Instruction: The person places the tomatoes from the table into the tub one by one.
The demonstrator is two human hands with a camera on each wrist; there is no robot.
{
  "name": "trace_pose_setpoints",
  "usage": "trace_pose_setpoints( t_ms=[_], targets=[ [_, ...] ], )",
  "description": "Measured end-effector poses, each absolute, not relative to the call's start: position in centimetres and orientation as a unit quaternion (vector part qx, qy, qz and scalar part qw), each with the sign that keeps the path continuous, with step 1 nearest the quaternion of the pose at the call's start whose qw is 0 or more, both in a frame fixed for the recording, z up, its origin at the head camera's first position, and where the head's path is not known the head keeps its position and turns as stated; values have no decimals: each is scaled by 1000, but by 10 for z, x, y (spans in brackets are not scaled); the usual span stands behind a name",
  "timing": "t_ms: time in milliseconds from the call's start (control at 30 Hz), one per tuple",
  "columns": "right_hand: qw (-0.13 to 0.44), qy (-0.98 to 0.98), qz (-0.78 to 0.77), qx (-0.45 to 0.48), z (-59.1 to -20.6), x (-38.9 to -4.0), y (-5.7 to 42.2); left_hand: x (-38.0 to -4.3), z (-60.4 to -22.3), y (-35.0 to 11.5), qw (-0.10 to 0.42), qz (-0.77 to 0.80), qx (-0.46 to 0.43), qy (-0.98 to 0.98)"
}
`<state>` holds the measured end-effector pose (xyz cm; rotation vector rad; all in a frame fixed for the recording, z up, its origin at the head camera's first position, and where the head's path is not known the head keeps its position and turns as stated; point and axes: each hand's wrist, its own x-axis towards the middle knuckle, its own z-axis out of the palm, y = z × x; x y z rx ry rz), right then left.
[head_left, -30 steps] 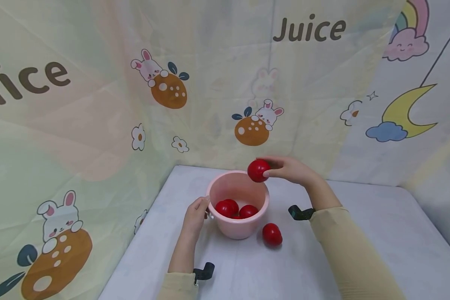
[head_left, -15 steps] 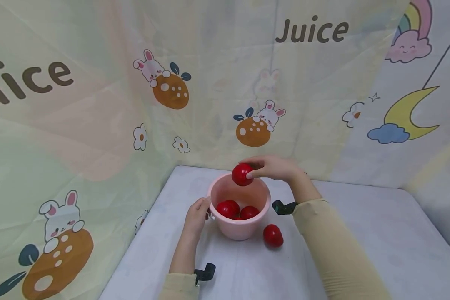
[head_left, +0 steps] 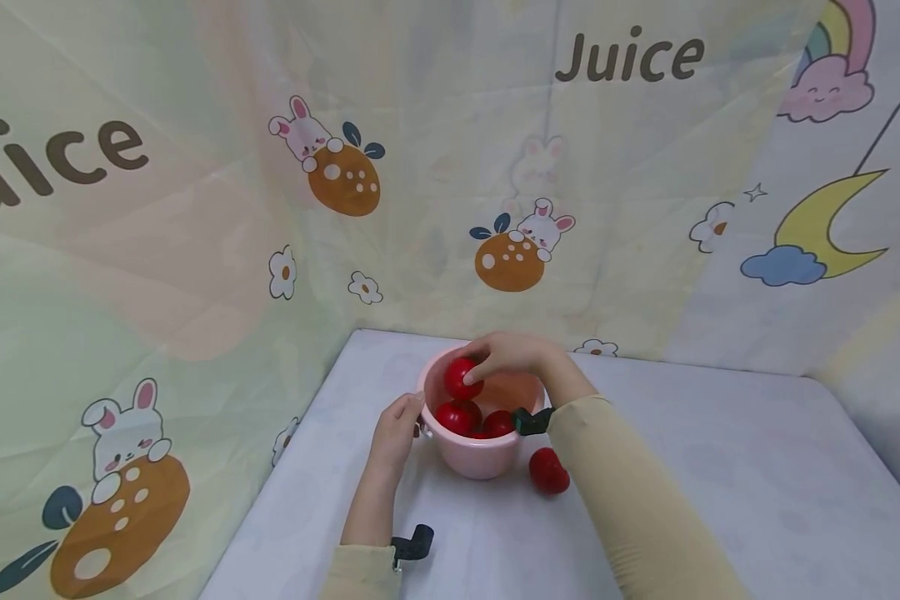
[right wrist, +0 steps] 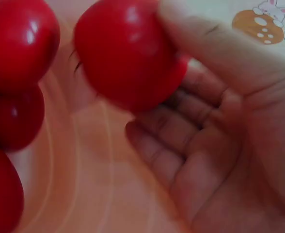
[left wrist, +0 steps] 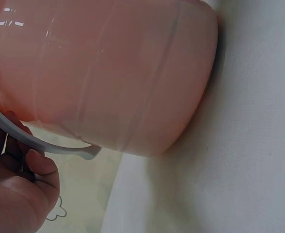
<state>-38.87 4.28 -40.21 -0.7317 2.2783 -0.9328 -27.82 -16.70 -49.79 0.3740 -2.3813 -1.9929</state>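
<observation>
A pink bucket (head_left: 476,460) stands upright on the table, with several red tomatoes (head_left: 454,418) inside. At its left side my left hand (head_left: 395,429) grips the rim. In the left wrist view, the fingers of that left hand (left wrist: 23,179) lie at the bucket's grey handle (left wrist: 50,147). My right hand (head_left: 513,354) reaches in over the far rim and holds a tomato (head_left: 462,379) between thumb and fingers, above the others. The right wrist view has this held tomato (right wrist: 128,53) inside the bucket, near the loose tomatoes (right wrist: 19,43) at left.
One more tomato (head_left: 549,472) lies on the white table (head_left: 690,467) just right of the bucket, close to my right sleeve. A printed cloth backdrop (head_left: 420,167) hangs behind and to the left of the table. Each wrist carries a black camera mount (head_left: 414,543).
My right hand has moved left and down, bringing its tomato from above the bucket's right rim to inside it. The left hand keeps its grip.
</observation>
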Motion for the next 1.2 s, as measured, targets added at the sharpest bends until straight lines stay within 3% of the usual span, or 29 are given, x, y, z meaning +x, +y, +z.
trace_pose_setpoints(
  t_ms=[133, 300, 967, 1200],
  targets=[
    [322, 833, -374, -250, -408, -389, 38, -279, -497, -166, 5, -638, 120, -761],
    [321, 836, -373, -242, -411, -390, 36, -279, -496, -165, 3, -639, 124, -759],
    [257, 862, -364, -243, -407, -388, 43, -281, -499, -166, 4, -634, 121, -764],
    [202, 872, -365, -257, -386, -384, 59, -280, -499, -168, 10, -634, 116, -764]
  ],
)
